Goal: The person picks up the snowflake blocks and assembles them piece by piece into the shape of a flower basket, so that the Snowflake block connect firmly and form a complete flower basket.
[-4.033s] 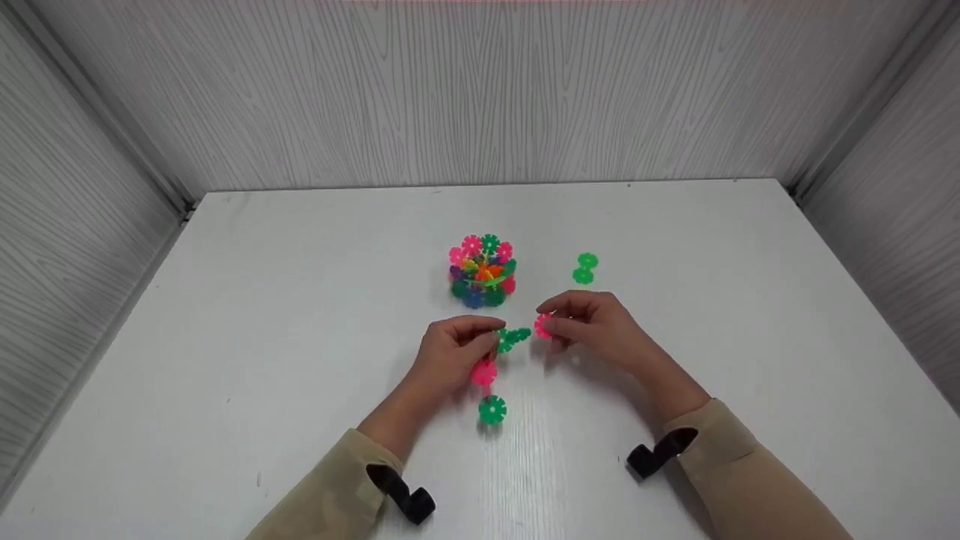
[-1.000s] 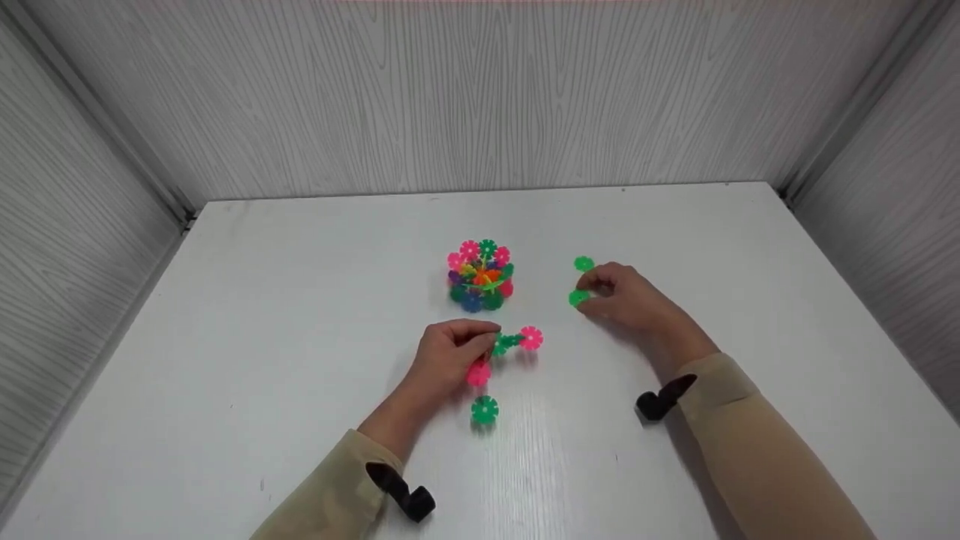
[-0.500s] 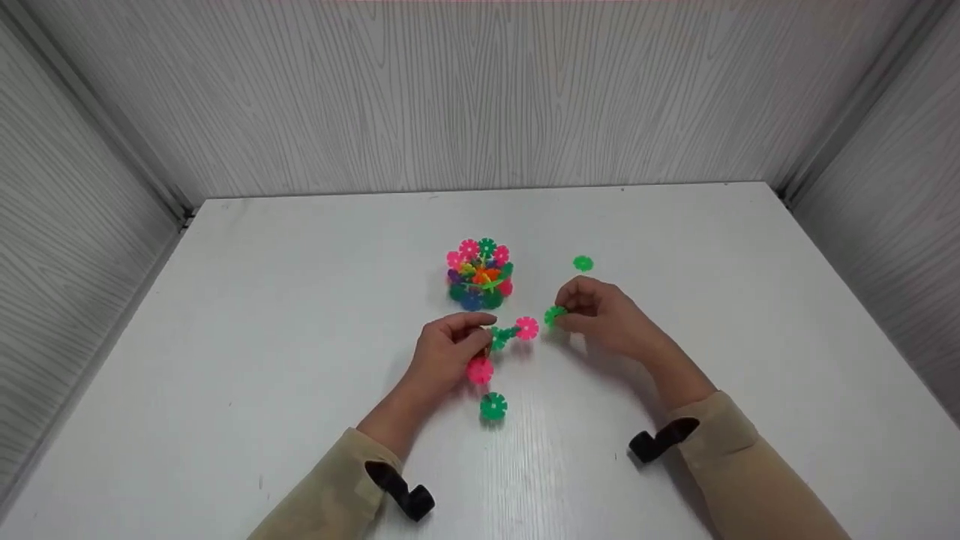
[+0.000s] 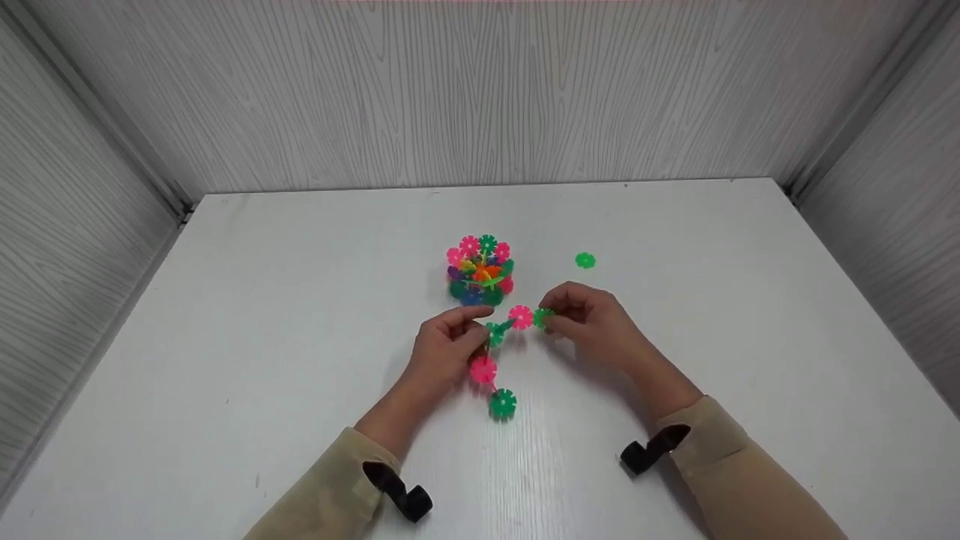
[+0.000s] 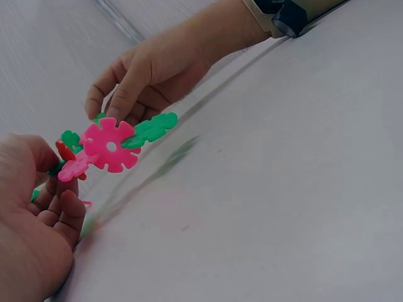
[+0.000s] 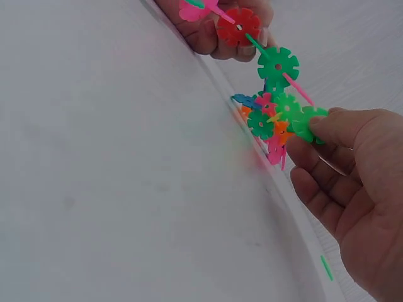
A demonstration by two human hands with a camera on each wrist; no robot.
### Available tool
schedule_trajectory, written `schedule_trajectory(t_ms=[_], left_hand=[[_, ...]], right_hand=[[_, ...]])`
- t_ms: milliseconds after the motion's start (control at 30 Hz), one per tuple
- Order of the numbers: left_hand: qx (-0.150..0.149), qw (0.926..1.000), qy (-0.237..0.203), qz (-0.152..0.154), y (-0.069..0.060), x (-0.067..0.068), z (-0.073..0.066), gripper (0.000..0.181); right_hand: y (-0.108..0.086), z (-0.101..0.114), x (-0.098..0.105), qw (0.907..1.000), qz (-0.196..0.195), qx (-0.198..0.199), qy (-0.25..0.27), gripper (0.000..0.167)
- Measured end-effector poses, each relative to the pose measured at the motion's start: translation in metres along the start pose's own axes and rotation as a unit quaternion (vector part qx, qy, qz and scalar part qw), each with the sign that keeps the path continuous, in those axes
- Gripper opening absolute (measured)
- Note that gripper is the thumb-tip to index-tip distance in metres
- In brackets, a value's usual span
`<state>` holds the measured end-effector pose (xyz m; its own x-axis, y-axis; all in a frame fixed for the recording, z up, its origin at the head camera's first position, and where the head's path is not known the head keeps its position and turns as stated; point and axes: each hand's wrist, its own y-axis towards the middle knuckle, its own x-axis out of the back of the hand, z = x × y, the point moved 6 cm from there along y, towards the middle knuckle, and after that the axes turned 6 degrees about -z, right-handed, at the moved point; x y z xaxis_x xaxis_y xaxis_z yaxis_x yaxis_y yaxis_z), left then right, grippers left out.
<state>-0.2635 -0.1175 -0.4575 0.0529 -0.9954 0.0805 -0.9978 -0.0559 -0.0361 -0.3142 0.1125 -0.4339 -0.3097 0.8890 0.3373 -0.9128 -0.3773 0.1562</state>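
My left hand (image 4: 442,352) pinches a chain of slotted plastic snowflake discs between thumb and fingers. A pink disc (image 4: 484,370) and a dark green disc (image 4: 502,404) hang toward me from it. Another pink disc (image 4: 520,317) forms the chain's right end. In my right hand (image 4: 600,322), thumb and fingertips pinch a light green snowflake disc (image 6: 308,123) at that pink end. Whether its slot is engaged cannot be told. The right wrist view also shows a red disc (image 6: 238,26) within the chain, by the left fingers.
Behind the hands stands a round multicoloured cluster of joined discs (image 4: 480,274). One loose light green disc (image 4: 585,260) lies on the white table (image 4: 300,300) at the back right. Grey wood-grain panels (image 4: 480,90) enclose the table at the back and sides.
A pink disc has joined the chain's right end. My right hand has since picked up one of two light green discs and brought it left and nearer to that end.
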Motion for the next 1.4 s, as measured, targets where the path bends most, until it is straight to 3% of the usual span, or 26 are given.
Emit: schedule_trajectory(t_ms=[267, 500, 1033, 1233, 1400], left_hand=[[0.017, 0.9999, 0.002, -0.003, -0.0016, 0.0006, 0.0022, 0.030], [0.017, 0.9998, 0.005, 0.003, -0.0021, 0.0003, -0.0021, 0.030], [0.006, 0.9994, 0.018, 0.027, -0.0033, -0.0018, -0.0022, 0.031], [-0.021, 0.9969, 0.012, 0.074, -0.0051, -0.0067, -0.0053, 0.040], [-0.016, 0.9938, 0.021, 0.108, -0.0076, -0.0089, -0.0047, 0.046]], right_hand=[[-0.0008, -0.0011, -0.0016, 0.9999, -0.006, -0.004, -0.015, 0.014], [0.0020, 0.0050, 0.0007, 0.9984, -0.014, 0.018, -0.053, 0.016], [0.0004, 0.0051, -0.0015, 0.9980, -0.042, 0.029, -0.038, 0.016], [-0.0004, 0.0018, -0.0059, 0.9989, -0.036, 0.002, -0.028, 0.015], [-0.0002, 0.0018, -0.0079, 0.9995, -0.024, 0.006, -0.022, 0.016]])
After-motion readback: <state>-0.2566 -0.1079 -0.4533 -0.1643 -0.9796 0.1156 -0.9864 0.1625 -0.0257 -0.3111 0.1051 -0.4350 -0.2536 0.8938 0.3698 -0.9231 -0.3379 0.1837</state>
